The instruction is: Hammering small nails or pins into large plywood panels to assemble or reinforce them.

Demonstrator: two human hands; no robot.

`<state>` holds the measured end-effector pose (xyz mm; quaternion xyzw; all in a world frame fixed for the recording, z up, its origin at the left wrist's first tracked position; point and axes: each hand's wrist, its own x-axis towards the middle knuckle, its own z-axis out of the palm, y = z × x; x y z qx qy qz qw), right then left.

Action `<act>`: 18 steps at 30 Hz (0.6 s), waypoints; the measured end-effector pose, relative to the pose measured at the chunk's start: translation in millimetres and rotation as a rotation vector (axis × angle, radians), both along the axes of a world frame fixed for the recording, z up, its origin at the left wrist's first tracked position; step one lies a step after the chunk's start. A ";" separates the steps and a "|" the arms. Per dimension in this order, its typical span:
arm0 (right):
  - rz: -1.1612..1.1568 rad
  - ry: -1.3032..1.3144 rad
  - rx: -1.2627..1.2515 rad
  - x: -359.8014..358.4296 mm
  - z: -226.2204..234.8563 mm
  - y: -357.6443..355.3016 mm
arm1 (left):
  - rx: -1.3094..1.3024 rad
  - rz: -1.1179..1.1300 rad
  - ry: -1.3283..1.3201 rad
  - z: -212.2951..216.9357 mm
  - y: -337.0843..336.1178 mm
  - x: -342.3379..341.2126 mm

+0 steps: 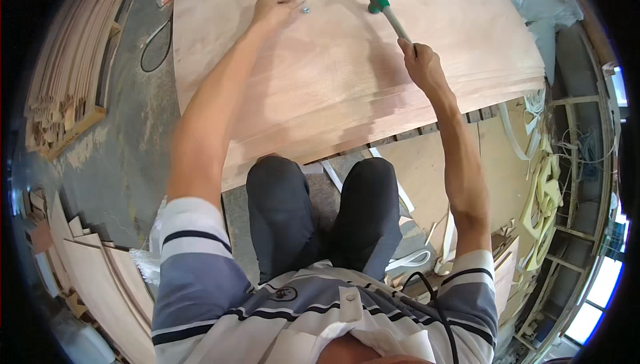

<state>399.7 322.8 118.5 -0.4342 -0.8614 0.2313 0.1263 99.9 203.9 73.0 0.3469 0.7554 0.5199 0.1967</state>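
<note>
One claw hammer (389,16) above a broad stack of plywood sheets (333,51), with the lower end of its handle wrapped firmly in the right hand (425,65), no gap visible in the grip. Green head toward the far side of the stack, claw to the right, striking face down and to the left; judging by the shadow on the wood, probably lifted off the surface. Left hand (272,12) low over the top sheet, to the left of the hammer and well apart from it, with fingers drawn almost together. At these fingertips, a small shiny metal piece (306,11), perhaps a nail, but too small to name with certainty; not possible to tell whether firmly pinched or only touched. Step in hand, by judgement: placing of the small piece on the top sheet, with the hammer ready but not yet over it. For a next move of this kind, most needed: a steady hold of the piece, the hammer head brought across to the left and lined up with it, a first light tap, and fingertips well out of the path of the striking face.
</note>
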 end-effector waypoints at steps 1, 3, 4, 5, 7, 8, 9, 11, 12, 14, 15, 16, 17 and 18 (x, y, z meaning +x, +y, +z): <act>-0.056 -0.013 -0.152 -1.2 9.4 -6.2 | -0.029 0.066 0.131 -1.5 -14.6 4.1; 0.008 0.084 -0.184 -10.9 25.5 -28.7 | -0.056 0.219 0.409 -3.0 -57.2 3.7; 0.064 0.175 -0.227 -16.5 31.9 -39.7 | -0.053 0.302 0.549 -4.0 -80.7 7.2; 0.090 0.177 -0.231 -22.6 44.5 -51.3 | -0.137 0.284 0.562 3.4 -102.7 12.4; 0.130 0.184 -0.201 -40.4 52.5 -68.6 | -0.232 0.280 0.573 9.7 -149.3 16.5; 0.158 0.200 -0.164 -48.2 54.3 -73.5 | -0.267 0.281 0.575 8.9 -166.5 15.7; 0.159 0.159 -0.138 -55.0 47.5 -71.9 | -0.297 0.276 0.577 8.8 -173.7 15.8; 0.170 0.134 -0.044 -65.0 7.9 -57.6 | -0.189 0.286 0.488 6.9 -173.4 23.7; 0.191 0.111 0.043 -69.9 -3.8 -57.9 | -0.090 0.304 0.399 5.5 -175.1 26.6; 0.219 0.128 0.100 -77.0 -6.1 -62.6 | -0.066 0.340 0.397 -6.5 -176.3 18.0; 0.153 0.064 -0.092 -81.6 12.5 -68.6 | -0.036 0.374 0.392 -10.6 -176.2 13.6; 0.082 -0.002 -0.282 -85.2 28.2 -72.5 | -0.041 0.380 0.387 -14.5 -177.0 8.9; 0.065 0.042 -0.362 -80.6 37.5 -67.8 | 0.035 0.380 0.393 -16.9 -171.8 9.1; 0.028 0.082 -0.448 -84.0 53.0 -71.6 | 0.099 0.396 0.405 -20.2 -175.6 6.8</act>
